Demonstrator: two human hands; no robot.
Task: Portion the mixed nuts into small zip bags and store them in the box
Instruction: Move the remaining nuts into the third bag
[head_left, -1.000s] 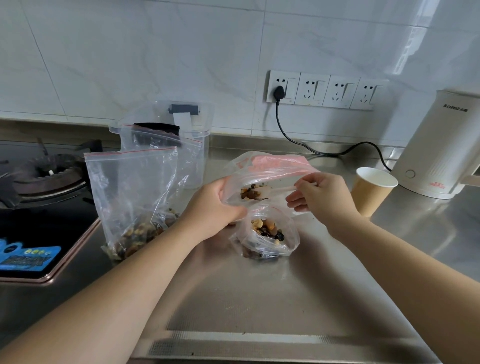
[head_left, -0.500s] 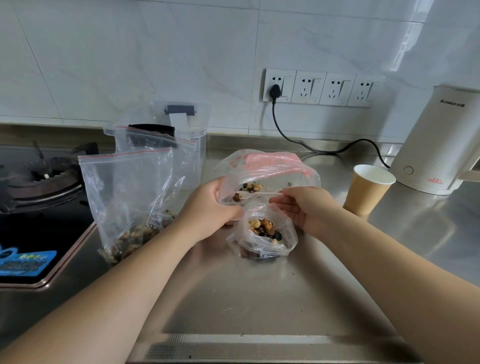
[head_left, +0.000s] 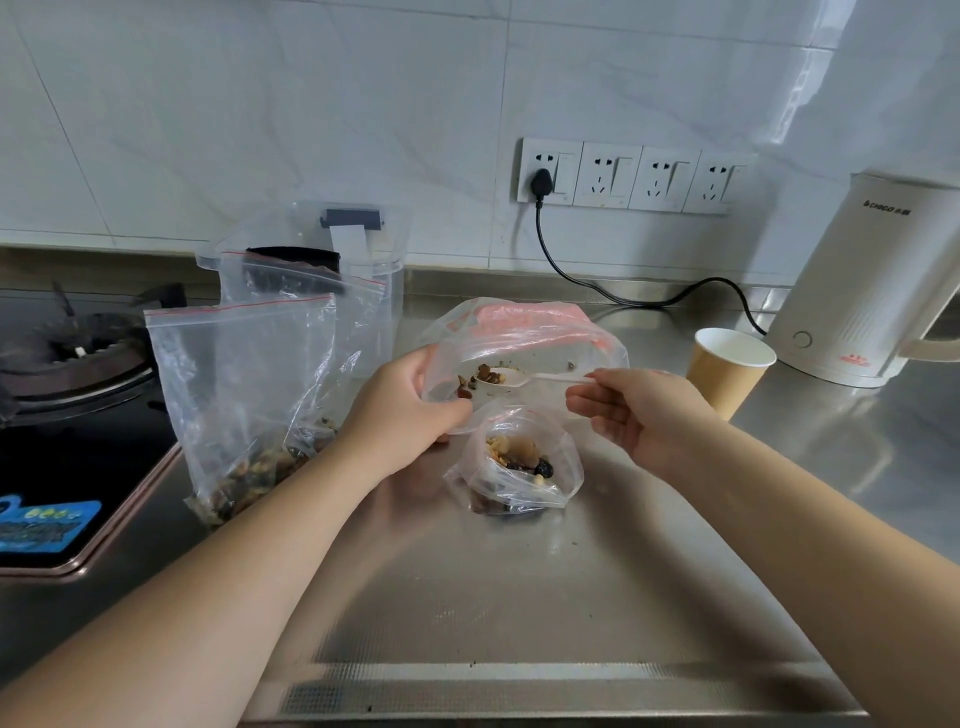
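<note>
My left hand (head_left: 402, 410) grips the left edge of a large clear bag (head_left: 524, 345) with a red zip strip, holding it tipped on its side with its mouth toward me. A few mixed nuts (head_left: 475, 382) lie inside it. My right hand (head_left: 631, 415) pinches the handle of a white plastic spoon (head_left: 524, 378) whose bowl reaches into that bag among the nuts. Just below stands a small open zip bag (head_left: 519, 462) partly filled with nuts. Two filled zip bags (head_left: 244, 395) lean upright at the left, in front of the clear plastic box (head_left: 371, 249).
A gas hob (head_left: 67, 374) occupies the far left. A paper cup (head_left: 727, 371) and a white electric kettle (head_left: 872, 291) stand at the right, with a black cord (head_left: 613, 296) running to wall sockets. Steel counter (head_left: 519, 597) stretches in front of me.
My right hand dipped toward the large bag's mouth, then drew back right, and the spoon now shows reaching into the bag. My left hand kept its grip on the bag's edge.
</note>
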